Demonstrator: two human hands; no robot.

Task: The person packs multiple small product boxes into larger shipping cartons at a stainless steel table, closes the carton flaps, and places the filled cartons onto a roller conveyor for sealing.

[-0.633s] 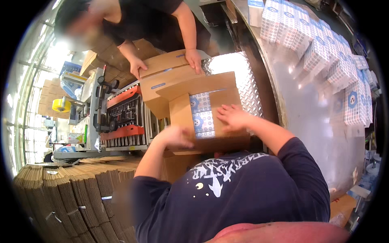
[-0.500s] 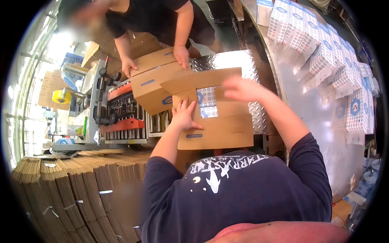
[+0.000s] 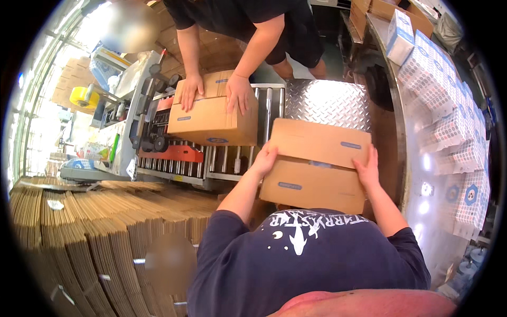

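My left hand point(image 3: 267, 157) is curled on the left edge of a brown cardboard carton point(image 3: 317, 185), and my right hand point(image 3: 368, 165) grips the opposite edge, thumb over the top and fingers along the side, so the carton is held between them, close in front of my chest. Between my hands its two long top flaps point(image 3: 303, 138) are folded inward, leaving a narrow gap where a bit of the blue-and-white contents point(image 3: 319, 165) shows. Just beyond my grip is a shiny diamond-patterned metal plate point(image 3: 327, 105); whether the carton rests on it I cannot tell. Past my left hand, apart from my carton, a second carton point(image 3: 211, 124) sits on a roller conveyor point(image 3: 236, 161) with red strips, and a co-worker's hands point(image 3: 238, 95) lie spread on top of it. Well to the left of my grip hangs a roll of yellow tape point(image 3: 84, 97). Nearer me, left of my left forearm, stand bundles of flattened cardboard point(image 3: 105, 232). To the right of my right hand runs a metal table point(image 3: 420, 195) bearing white boxes with blue emblems point(image 3: 433, 95).
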